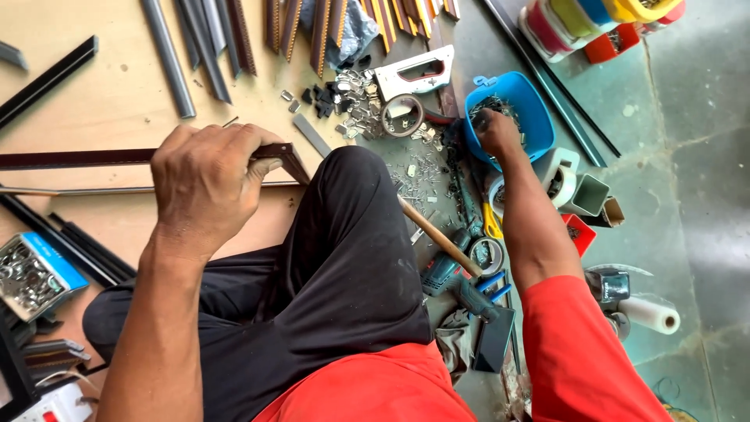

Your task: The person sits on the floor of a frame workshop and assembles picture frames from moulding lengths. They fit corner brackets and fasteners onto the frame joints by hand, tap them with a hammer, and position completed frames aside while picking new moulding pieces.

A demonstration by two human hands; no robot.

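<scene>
Left hand: my left hand (205, 184) is closed in a fist around the dark brown frame strip (117, 156), gripping it just beside its mitred corner (291, 160), which pokes out to the right of my fingers.
Frame strip: it runs flat across the plywood board (101, 101) from the far left edge to my knee (355, 168), with a thin pale strip (78, 190) lying just near of it, parallel.
Right hand: my right hand (494, 131) is dipped into the blue plastic tub (525, 109), fingers bunched down among the small metal pieces inside; I cannot tell whether anything is pinched between them.
Blue tub: it sits on the green floor to the right of my knee, just right of the staple gun (416, 74).
Loose hardware: small hooks and clips (351, 98) are scattered between the staple gun and the board, with a tape ring (402, 115) lying among them.
Hammer: its wooden handle (437, 237) lies slanted along my right thigh, near a blue drill (457, 285).
Far side: more moulding lengths (203, 43) fan out on the board beyond my left hand.
Near left: a box of metal bits with a blue edge (35, 273) rests by my left forearm.
</scene>
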